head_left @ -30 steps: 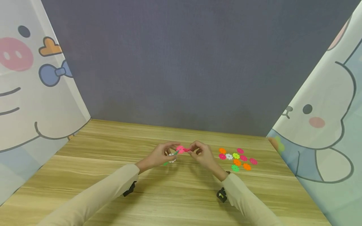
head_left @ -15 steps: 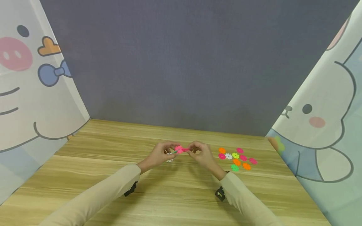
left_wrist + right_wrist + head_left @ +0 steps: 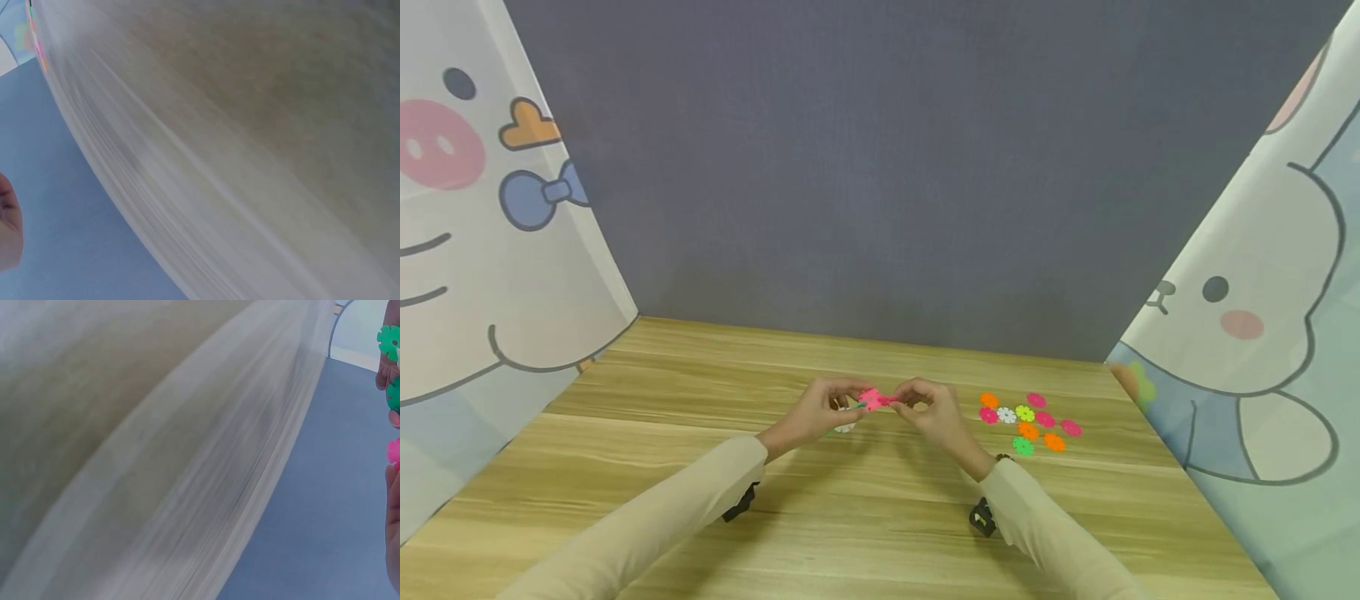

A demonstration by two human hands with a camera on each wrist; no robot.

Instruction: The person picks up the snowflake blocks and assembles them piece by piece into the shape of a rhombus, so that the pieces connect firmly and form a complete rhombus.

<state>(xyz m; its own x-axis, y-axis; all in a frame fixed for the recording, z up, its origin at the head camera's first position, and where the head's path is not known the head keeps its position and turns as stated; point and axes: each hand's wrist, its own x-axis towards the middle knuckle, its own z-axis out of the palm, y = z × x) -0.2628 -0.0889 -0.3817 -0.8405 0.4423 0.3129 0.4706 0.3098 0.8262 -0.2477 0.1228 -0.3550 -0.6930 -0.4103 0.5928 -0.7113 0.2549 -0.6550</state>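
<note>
Two hands (image 3: 816, 412) (image 3: 937, 416) pinch notched discs (image 3: 870, 399) near ten loose discs (image 3: 1028, 431), four pink.

At six o'clock, pink discs (image 3: 870, 400), a green disc (image 3: 857, 406) and white disc (image 3: 845, 428); at four, other discs (image 3: 1028, 431) in orange, pink, white, lime, green. Worktop (image 3: 880, 517): yellow-brown, streaked grain. Sleeves (image 3: 662, 517): cream.

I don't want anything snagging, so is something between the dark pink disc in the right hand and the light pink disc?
Nothing visible: the dark pink disc, pinched by the right hand, appears to reach the light pink disc by the left hand; whether they interlock is too small to tell.
</note>
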